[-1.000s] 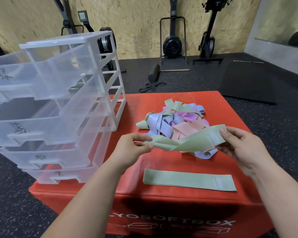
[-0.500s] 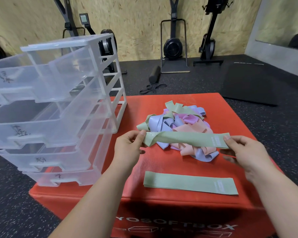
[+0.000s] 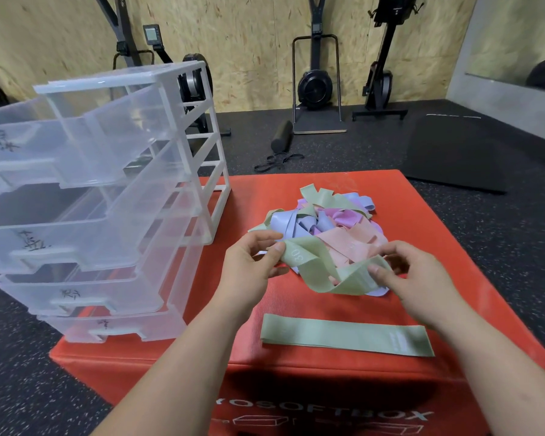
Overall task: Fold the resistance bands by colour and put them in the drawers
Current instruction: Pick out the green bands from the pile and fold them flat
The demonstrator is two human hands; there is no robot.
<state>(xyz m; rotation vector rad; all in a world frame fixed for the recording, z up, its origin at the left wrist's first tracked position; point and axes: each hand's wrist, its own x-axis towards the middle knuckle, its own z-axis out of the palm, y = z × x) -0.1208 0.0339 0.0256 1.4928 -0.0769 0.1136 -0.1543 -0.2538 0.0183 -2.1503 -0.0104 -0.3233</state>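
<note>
A green resistance band (image 3: 326,273) sags in a loop between my hands, above the red box (image 3: 422,303). My left hand (image 3: 252,262) pinches its left end, printed "30". The band's right end is pinched by my right hand (image 3: 412,278). Behind it lies a tangled pile of bands (image 3: 331,221) in green, lilac, pink and peach. A flat green band (image 3: 346,336) lies near the box's front edge. A clear plastic drawer unit (image 3: 114,196) stands on the box's left side, its several labelled drawers pulled out toward me.
The red box stands on a dark speckled gym floor (image 3: 501,234). A black mat (image 3: 460,152) lies at the back right. Exercise machines (image 3: 317,80) stand along the wooden wall, and a black roller (image 3: 282,140) with dark straps lies on the floor behind the box.
My hands have come closer together, so the green band that was stretched straight half a second ago now hangs slack in a loop. The flat green band has not moved.
</note>
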